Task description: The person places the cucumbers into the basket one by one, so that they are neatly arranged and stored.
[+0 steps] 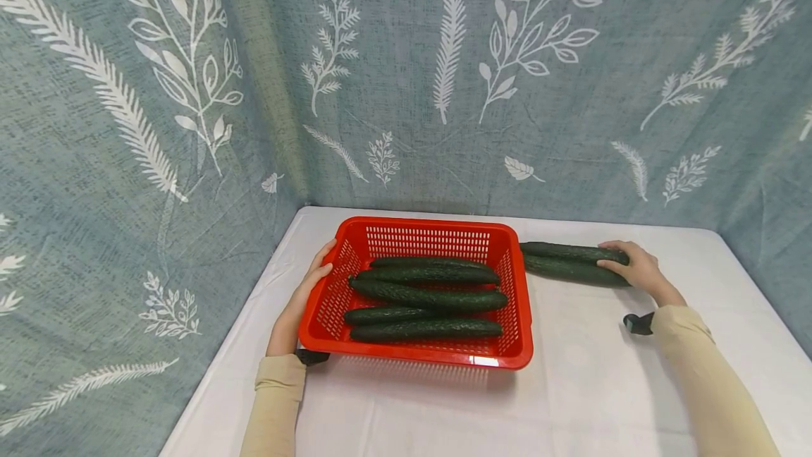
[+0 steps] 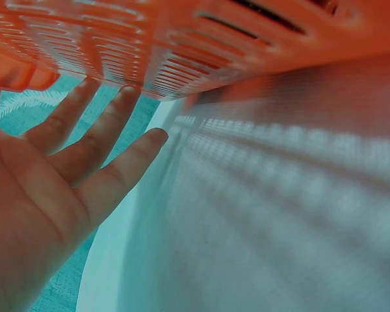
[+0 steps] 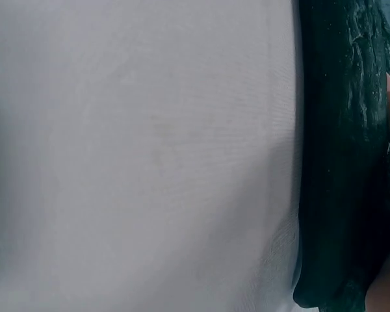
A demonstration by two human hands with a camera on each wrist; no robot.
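Note:
A red plastic basket (image 1: 415, 358) with slotted walls holds several long dark-green cucumbers (image 1: 428, 295), laid side by side. Along the basket's left wall rests my left hand (image 1: 307, 295), its fingers stretched out; the left wrist view shows this hand (image 2: 58, 169) with fingertips close against the slotted side. Right of the basket lie two more cucumbers, a rear one (image 1: 564, 252) and a front one (image 1: 574, 271). My right hand (image 1: 637, 270) grips the rear one near its right end, with the thumb between the two. In the right wrist view the front cucumber (image 3: 341, 156) hides most of that hand.
A white cloth covers the table (image 1: 583, 386). Grey-green curtains (image 1: 406, 147) with white leaf prints hang behind and along both sides. Dark wrist cameras sit at both wrists, the right one (image 1: 637, 323) just above the tabletop.

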